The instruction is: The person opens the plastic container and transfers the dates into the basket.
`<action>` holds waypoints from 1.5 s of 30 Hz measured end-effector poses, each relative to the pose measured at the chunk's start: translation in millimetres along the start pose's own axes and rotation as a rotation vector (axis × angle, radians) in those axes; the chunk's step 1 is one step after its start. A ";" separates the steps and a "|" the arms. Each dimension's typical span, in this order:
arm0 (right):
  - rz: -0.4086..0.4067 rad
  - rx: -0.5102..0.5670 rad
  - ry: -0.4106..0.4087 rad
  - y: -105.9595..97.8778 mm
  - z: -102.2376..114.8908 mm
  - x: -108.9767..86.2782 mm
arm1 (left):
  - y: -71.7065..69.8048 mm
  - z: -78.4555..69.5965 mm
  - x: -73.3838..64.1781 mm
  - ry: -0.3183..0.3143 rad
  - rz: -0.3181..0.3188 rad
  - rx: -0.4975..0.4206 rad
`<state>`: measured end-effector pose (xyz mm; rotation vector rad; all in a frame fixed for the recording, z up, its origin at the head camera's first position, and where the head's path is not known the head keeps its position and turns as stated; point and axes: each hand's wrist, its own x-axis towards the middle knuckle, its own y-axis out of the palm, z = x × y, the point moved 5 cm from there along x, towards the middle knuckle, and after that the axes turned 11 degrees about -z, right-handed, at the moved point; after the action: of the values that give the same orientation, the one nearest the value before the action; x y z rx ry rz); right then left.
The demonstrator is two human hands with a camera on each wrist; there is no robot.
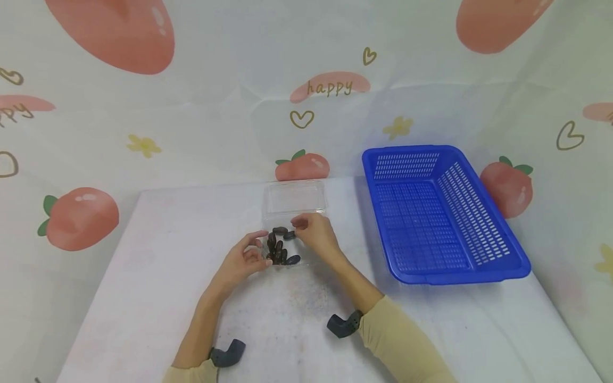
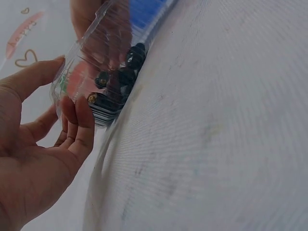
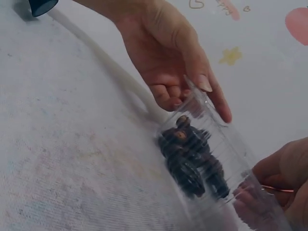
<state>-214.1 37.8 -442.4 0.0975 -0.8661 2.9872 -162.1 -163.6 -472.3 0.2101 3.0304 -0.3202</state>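
A clear plastic clamshell box (image 1: 306,254) stands on the table with its lid (image 1: 294,198) laid back. Inside lie several dark, glossy oblong fruits (image 1: 279,250), some with a brownish stem end; their exact kind is unclear. My left hand (image 1: 241,259) grips the box's left side, thumb at the near corner and a finger at the far one. The left wrist view shows its fingers (image 2: 84,122) against the clear wall. My right hand (image 1: 316,234) reaches over the box's right side, fingertips down beside a dark fruit (image 1: 289,234). Whether they pinch it is hidden.
A blue plastic basket (image 1: 457,276) with slotted walls stands to the right on the white-covered table (image 1: 158,298). Behind hangs a white printed cloth (image 1: 215,122). Dark curved wrist mounts (image 1: 230,354) sit on both forearms, low over the table.
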 end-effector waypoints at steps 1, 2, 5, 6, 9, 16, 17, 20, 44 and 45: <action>-0.001 -0.012 0.006 1.2 -0.7 0.0 | 0.5 0.1 0.0 0.000 0.002 -0.003; -0.003 -0.021 0.013 2.2 -1.4 0.0 | 0.9 0.3 0.0 0.001 0.003 -0.002; 0.002 -0.032 0.034 5.0 -4.3 -0.4 | 1.9 0.8 0.5 0.006 0.007 0.007; 0.005 -0.033 0.039 5.8 -5.1 -0.5 | 2.0 0.9 0.6 0.006 0.007 0.015; 0.025 -0.031 0.055 7.7 -7.0 -0.3 | 2.0 1.2 1.2 0.004 0.005 0.020; 0.087 -0.014 0.092 14.5 -11.0 4.1 | 1.1 5.1 0.8 -0.023 0.000 -0.009; 0.089 -0.021 0.092 15.5 -11.7 5.1 | 0.9 5.8 0.9 -0.025 -0.001 -0.010; 0.087 -0.043 0.089 17.5 -12.2 6.8 | 0.5 7.3 1.4 -0.029 0.001 -0.011; 0.117 -0.044 0.063 22.9 -8.6 8.1 | -1.0 7.5 1.3 -0.012 0.011 -0.002; 0.128 -0.023 0.060 22.7 -7.9 7.8 | -0.8 7.7 1.5 -0.013 0.011 -0.003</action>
<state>-223.3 22.9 -460.6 -0.0489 -0.9335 3.0780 -163.1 -165.8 -479.8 0.2231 3.0161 -0.3151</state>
